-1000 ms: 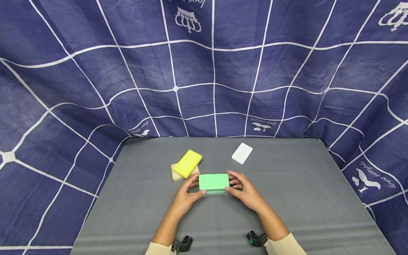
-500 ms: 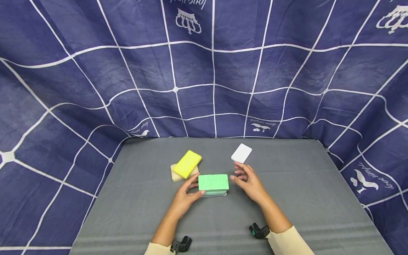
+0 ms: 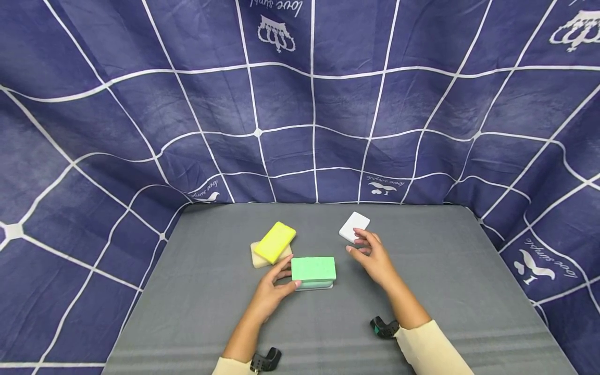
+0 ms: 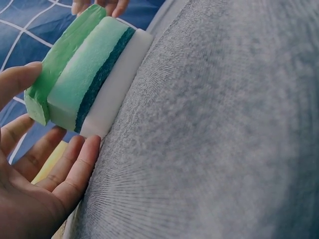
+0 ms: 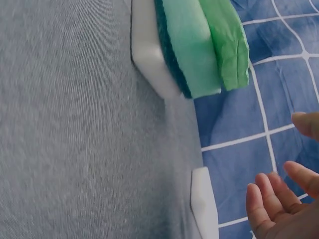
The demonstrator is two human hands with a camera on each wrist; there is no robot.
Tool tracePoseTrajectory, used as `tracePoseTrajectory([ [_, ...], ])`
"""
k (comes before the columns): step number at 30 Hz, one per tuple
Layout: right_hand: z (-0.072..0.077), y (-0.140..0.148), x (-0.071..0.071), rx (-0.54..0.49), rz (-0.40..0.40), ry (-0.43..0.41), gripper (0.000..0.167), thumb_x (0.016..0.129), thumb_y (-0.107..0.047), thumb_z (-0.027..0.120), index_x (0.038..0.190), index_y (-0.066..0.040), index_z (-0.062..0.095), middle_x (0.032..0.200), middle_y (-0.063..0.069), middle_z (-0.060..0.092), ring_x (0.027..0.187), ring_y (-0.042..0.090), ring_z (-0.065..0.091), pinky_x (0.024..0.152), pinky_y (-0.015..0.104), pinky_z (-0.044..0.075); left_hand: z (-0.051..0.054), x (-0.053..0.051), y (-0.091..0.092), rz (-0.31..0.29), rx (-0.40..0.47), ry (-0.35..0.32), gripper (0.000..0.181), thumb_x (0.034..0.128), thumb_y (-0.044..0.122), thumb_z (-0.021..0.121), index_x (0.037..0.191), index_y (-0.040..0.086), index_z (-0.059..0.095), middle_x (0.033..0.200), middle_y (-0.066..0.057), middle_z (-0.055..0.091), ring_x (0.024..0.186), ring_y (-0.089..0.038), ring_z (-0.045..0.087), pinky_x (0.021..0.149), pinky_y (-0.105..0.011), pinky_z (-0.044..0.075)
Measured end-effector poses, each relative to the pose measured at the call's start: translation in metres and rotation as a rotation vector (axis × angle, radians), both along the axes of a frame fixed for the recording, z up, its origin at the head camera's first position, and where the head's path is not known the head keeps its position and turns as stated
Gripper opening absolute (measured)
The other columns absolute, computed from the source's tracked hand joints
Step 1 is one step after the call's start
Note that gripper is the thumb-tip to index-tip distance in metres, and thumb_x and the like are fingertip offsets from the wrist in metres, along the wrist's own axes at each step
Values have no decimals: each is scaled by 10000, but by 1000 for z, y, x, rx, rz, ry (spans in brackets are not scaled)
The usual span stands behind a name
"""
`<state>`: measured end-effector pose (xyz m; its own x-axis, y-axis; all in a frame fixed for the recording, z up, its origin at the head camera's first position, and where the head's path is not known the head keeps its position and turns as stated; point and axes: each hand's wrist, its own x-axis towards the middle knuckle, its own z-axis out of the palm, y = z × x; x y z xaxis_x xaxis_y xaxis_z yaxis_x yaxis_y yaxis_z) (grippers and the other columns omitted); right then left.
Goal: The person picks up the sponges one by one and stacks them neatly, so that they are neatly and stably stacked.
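Note:
A stack of sponges stands on the grey table. Its top is a bright green sponge [image 3: 313, 268]. Beneath lies a mint scouring sponge [image 4: 87, 72] with a dark teal scrub layer, and a white sponge [image 4: 114, 87] is at the bottom. My left hand [image 3: 272, 291] is at the stack's left end; the thumb touches the green sponge and the extended fingers lie along that end. My right hand [image 3: 378, 260] is away from the stack with loosely bent fingers, holding nothing. It hovers by another white sponge [image 3: 350, 225], partly covering its near right corner in the head view.
Behind the left hand a yellow sponge [image 3: 275, 241] lies slantwise across a beige sponge [image 3: 259, 259]. The grey cloth table [image 3: 436, 271] ends at a blue curtain [image 3: 290, 104] with white lines, which hangs along the back and sides.
My right hand has left the stack's right end and moved away, right and toward the loose white sponge. The left hand and the stack have stayed in place.

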<state>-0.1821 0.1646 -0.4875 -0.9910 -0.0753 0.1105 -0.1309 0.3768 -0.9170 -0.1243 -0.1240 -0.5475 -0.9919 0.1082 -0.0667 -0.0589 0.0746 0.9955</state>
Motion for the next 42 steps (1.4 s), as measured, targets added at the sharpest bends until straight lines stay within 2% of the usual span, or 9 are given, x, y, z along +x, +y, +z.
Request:
tracePoseTrajectory([
  [4,-2,3,-7,-6,-17,-27,573,911,-69,734,1432,9,507,1356,261,481,1259,421,553,954,319,506,1,1,1,5,8,-8,736,850,147,820,1505,233,496,1451,-74,550,1264,-286,582,833,-224,558],
  [7,-17,10,-17,12,-37,-42,602,907,-120,753,1447,-29,503,1351,233,479,1268,379,561,921,235,483,1,1,1,8,7,-12,727,851,145,819,1498,247,504,1456,-73,549,1264,-286,583,831,-221,556],
  [16,-24,14,-35,85,-76,-64,661,891,-140,757,1470,-12,465,1370,251,451,1293,407,546,972,427,489,2,0,1,5,-13,-11,725,853,162,819,1499,247,503,1366,-99,600,1253,-279,584,834,-224,549],
  [22,-31,19,-48,84,-104,-88,729,892,-152,746,1502,31,391,1449,298,380,1358,451,468,1064,541,456,2,0,1,4,-21,-15,721,850,177,822,1494,257,508,1323,-107,641,1236,-273,592,816,-232,543],
  [29,-39,29,-61,76,-154,-139,785,895,-195,753,1532,18,347,1545,291,299,1427,449,383,1130,554,397,3,0,1,3,-16,-22,726,843,172,827,1492,250,512,1323,-114,641,1235,-278,589,818,-234,541],
  [36,-44,35,-70,42,-135,-255,847,906,-251,742,1567,1,275,1585,295,236,1447,467,355,1169,542,364,3,0,1,-1,-8,-24,718,851,162,819,1492,260,511,1329,-134,630,1238,-287,591,822,-228,545],
  [42,-46,38,-79,78,-136,-297,923,899,-282,748,1597,-23,203,1585,285,249,1470,420,340,1182,533,340,2,0,0,-3,-10,-12,713,852,157,817,1490,258,513,1331,-136,638,1240,-287,589,824,-231,540],
])
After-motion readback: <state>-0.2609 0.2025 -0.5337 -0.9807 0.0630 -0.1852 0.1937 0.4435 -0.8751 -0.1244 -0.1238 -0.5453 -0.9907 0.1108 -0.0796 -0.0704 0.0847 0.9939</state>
